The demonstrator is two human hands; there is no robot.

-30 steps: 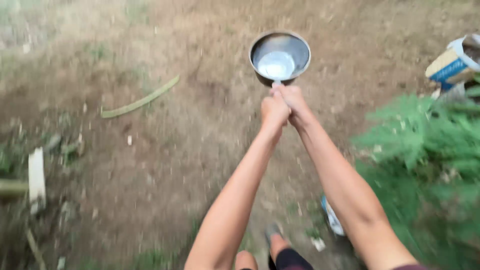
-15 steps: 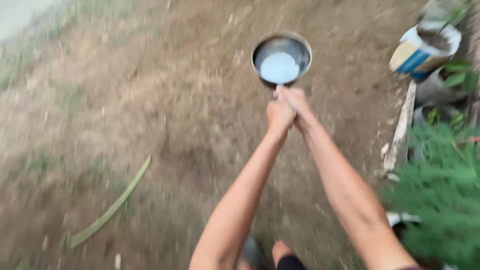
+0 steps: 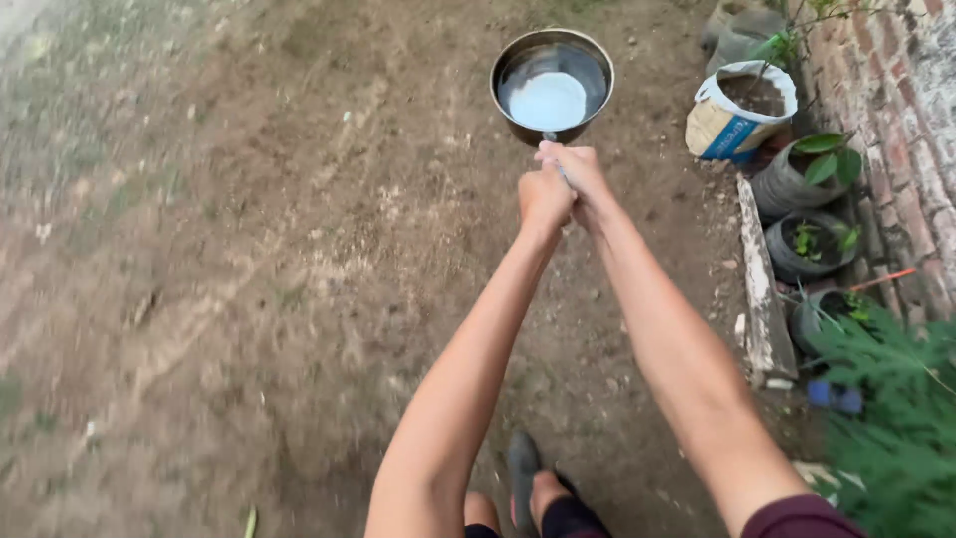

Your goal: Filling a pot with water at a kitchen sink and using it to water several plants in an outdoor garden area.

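Both arms reach straight out in front of me. My left hand [image 3: 544, 197] and my right hand [image 3: 580, 174] are closed together around the short handle of a round metal saucepan [image 3: 520, 120]. The pan is held level above bare earth and has water in it that reflects the sky. The handle itself is mostly hidden inside my fists. My feet in dark sandals show at the bottom of the head view.
Bare brown soil lies under and to the left. Along the right runs a brick wall [image 3: 896, 110] with a white sack of soil [image 3: 732, 125], several dark pots with seedlings [image 3: 809, 244], a pale plank [image 3: 760, 284] and a green bush [image 3: 896, 438].
The view has swung right: the long green leaf on the ground has left the frame, and the brick wall and pots have come in. Both hands keep their hold on the pan.
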